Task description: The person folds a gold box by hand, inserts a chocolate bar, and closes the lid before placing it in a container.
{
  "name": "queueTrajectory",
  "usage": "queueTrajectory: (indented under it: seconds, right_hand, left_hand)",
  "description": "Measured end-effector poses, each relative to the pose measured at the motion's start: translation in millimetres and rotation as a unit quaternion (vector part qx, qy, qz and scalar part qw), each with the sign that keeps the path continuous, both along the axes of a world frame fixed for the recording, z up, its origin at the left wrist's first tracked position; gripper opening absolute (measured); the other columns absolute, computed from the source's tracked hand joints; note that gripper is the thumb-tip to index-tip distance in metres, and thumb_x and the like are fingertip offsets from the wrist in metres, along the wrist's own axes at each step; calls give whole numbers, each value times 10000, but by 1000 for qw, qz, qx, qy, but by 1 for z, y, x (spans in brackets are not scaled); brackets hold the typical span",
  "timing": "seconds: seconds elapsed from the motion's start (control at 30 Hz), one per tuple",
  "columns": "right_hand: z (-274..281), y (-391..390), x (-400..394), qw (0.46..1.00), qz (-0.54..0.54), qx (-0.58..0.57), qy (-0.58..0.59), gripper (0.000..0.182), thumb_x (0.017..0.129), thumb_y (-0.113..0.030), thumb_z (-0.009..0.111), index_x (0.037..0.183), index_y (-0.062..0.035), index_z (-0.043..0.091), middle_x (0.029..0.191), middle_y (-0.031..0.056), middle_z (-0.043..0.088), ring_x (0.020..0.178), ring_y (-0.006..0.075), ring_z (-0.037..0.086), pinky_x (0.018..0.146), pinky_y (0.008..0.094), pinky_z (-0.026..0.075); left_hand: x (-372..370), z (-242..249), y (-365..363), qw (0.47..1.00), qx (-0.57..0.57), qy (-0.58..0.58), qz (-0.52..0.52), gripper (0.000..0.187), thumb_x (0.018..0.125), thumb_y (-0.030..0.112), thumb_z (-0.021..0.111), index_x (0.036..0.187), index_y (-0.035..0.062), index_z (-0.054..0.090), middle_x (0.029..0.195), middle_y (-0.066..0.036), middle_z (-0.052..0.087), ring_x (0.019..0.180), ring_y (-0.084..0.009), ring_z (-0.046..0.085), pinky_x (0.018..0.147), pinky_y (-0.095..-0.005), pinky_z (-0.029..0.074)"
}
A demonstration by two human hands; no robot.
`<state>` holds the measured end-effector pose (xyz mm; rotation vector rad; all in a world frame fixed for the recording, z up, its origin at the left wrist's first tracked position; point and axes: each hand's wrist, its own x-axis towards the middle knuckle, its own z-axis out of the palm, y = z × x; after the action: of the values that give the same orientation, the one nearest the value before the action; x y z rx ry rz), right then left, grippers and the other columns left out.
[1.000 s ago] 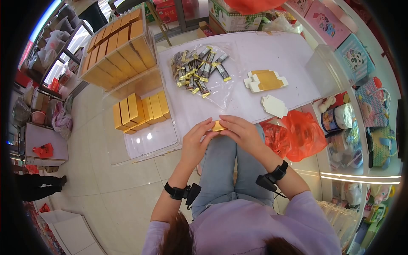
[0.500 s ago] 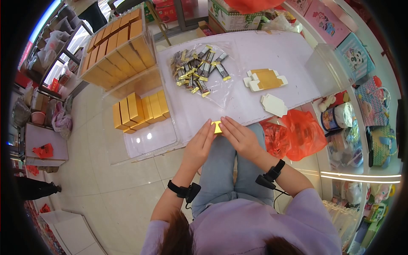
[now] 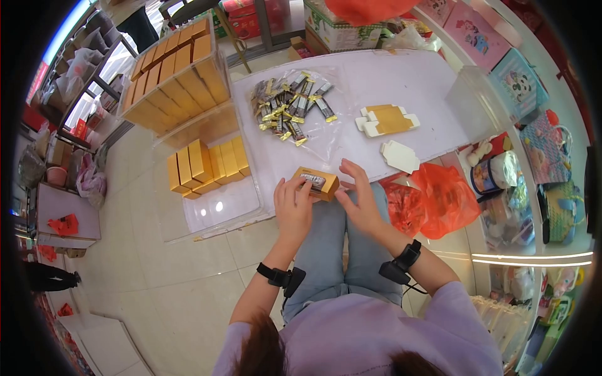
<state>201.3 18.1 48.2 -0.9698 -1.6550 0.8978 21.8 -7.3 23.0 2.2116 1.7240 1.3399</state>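
Observation:
A small gold carton [image 3: 325, 183] with a dark printed panel lies at the table's near edge, above my knees. My left hand [image 3: 293, 205] is closed on the carton's left end, with its fingers over the top face. At the right end, my right hand [image 3: 362, 203] has its fingers spread, the thumb close to the carton's corner. Beyond them a heap of dark-and-gold wrapped bars [image 3: 295, 103] rests on a clear plastic sheet. To the right lie a flattened gold-and-white carton [image 3: 390, 119] and a white card piece [image 3: 399, 156].
On the left, several gold boxes [image 3: 207, 164] stand in a clear tray, with a larger clear bin of gold boxes [image 3: 175, 69] behind. A red plastic bag [image 3: 439, 200] hangs by the table's right edge, near shelves of goods. A clear container [image 3: 473, 94] sits at the table's right end.
The gold carton has been turned so that its printed long face shows. My hands have moved apart; the right one has opened away from it.

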Motion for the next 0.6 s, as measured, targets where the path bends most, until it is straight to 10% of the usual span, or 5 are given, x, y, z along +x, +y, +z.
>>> queueTrajectory:
  seconds: [0.1, 0.6]
  right_hand:
    - [-31, 15, 9, 998, -29, -50, -29, 466, 910, -87, 665, 1345, -22, 513, 1327, 141, 524, 1201, 290, 562, 978, 350, 500]
    - [-25, 39, 8, 981, 106, -146, -72, 435, 841, -30, 724, 1244, -43, 561, 1173, 94, 575, 1068, 202, 598, 810, 309, 547]
  left_hand:
    - [-3, -11, -1, 984, 39, 174, 20, 416, 773, 77, 746, 1165, 34, 613, 1179, -126, 593, 1108, -315, 577, 1025, -496, 431]
    - [2, -16, -9, 963, -183, -193, 50, 401, 1013, 64, 461, 1403, -23, 430, 1380, -224, 507, 1203, -340, 562, 1002, -408, 457]
